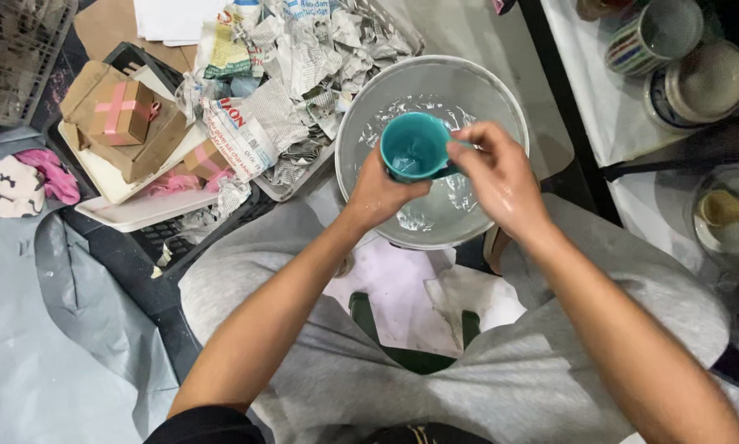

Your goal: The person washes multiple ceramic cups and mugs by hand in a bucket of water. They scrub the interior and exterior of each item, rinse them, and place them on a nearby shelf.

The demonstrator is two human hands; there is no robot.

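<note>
So both hands are on a teal mug (pixel 413 146), held right over a white bucket (pixel 513 107) with water in the bottom. The left hand (pixel 379 191) cups the mug from below and behind, fingers curled around its body. The right hand (pixel 498 174) comes in from the side, fingers pressed together at the rim and handle side; it looks wet. The mug opening tilts toward the camera.

The bucket sits on the floor just past the person's knees, which are in grey trousers. Left of it there's a tray heaped with crumpled newspaper (pixel 295 74), red and black print on some sheets. Further left, a small brown cardboard box (pixel 121 113) taped with a pink cross sits on flat cardboard packets. A pink and white cloth (pixel 24 181) lies by the left edge. Up at the right, a worktop with a white covering (pixel 608 107) carries a striped mug (pixel 651 37) and stacked bowls (pixel 698 86).
</note>
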